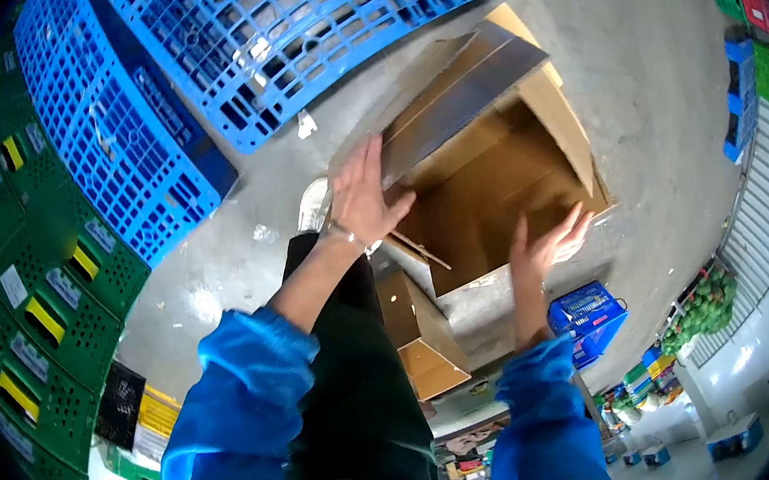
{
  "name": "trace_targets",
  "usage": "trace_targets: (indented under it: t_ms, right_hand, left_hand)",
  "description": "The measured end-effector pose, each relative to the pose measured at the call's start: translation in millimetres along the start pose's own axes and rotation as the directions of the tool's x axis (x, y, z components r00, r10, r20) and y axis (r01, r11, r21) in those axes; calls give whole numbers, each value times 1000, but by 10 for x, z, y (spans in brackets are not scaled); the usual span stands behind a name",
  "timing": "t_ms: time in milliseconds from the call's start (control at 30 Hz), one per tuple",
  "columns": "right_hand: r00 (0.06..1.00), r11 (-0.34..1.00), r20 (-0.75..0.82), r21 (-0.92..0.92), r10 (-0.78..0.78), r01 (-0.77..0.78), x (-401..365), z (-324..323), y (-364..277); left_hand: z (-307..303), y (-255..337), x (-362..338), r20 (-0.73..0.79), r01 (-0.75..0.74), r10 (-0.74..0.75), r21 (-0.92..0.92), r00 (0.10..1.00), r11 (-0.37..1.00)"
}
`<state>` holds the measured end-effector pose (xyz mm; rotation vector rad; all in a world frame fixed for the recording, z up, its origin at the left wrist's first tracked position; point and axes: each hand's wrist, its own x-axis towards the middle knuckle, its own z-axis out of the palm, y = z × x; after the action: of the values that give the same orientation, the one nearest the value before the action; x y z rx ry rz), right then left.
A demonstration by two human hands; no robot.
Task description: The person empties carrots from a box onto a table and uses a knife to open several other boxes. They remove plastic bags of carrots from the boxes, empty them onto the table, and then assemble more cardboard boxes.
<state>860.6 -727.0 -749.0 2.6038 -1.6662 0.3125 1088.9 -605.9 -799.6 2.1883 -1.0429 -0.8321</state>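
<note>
A large brown cardboard box (491,182) lies in front of me with its open side toward me and its flaps sticking out. My left hand (362,186) is at the box's left edge, fingers stretched along a flap and thumb apart. At the lower right edge of the opening, my right hand (546,246) has its fingers extended, with nothing held in them. A smaller open cardboard box (421,335) is on the floor below the large one, beside my leg.
Blue plastic pallets (231,115) lie at the upper left. Stacked green crates (32,277) line the left side. A blue basket (589,317) sits right of my right hand. Net bags of green produce (699,308) stand farther right, along with more crates (745,99).
</note>
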Motion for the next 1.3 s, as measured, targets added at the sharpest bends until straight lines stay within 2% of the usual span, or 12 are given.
trace_targets:
  t_ms: [200, 400, 500, 533, 633, 667, 767, 967, 1067, 1167, 1233, 1300]
  right_hand:
    - [954, 976, 234, -150, 189, -157, 943, 433, 897]
    - [830, 798, 551, 463, 83, -387, 1401, 369, 1562]
    - [804, 982, 564, -99, 190, -163, 1553, 109, 1250]
    - [877, 897, 476, -412, 63, 159, 1611, -93, 931]
    - [916, 966, 391, -188, -92, 177, 1841, -44, 1070]
    - [783, 957, 592, 66, 190, -282, 1976, 126, 1407]
    - [705, 764, 689, 362, 166, -534, 2139, 285, 1653]
    - [585, 673, 666, 165, 464, -721, 2037, 1164, 1637]
    - [619, 875, 689, -46, 377, -481, 2058, 1627, 2020]
    - [986, 976, 83, -175, 145, -129, 1876, 1027, 1423]
    - [955, 961, -114, -79, -273, 265, 1462, 507, 1066]
    - [968, 970, 91, -40, -234, 238, 837, -35, 778]
  left_hand:
    - [255, -609, 543, 268, 187, -107, -295, 957, 937]
    - [328, -1125, 836, 516, 419, -159, -439, 842, 795]
    - [348, -773, 642, -43, 245, -253, -132, 967, 960]
    - [361, -712, 578, -235, 38, -15, 95, 972, 995]
    - [284, -141, 606, -289, -155, 283, 396, 914, 905]
    - [410, -26, 668, -294, -133, 268, 408, 917, 903]
    - [480, 25, 996, -279, -51, 171, 391, 945, 919]
    - [681, -431, 1590, 161, -84, 34, 314, 986, 946]
    - [895, -894, 1722, 208, -263, 253, 23, 945, 964]
    - [639, -315, 1481, 68, 13, -58, 531, 996, 847]
    - [587, -193, 1227, -160, -167, 309, 573, 937, 802]
    - [509, -72, 1022, -163, -200, 398, 662, 903, 723]
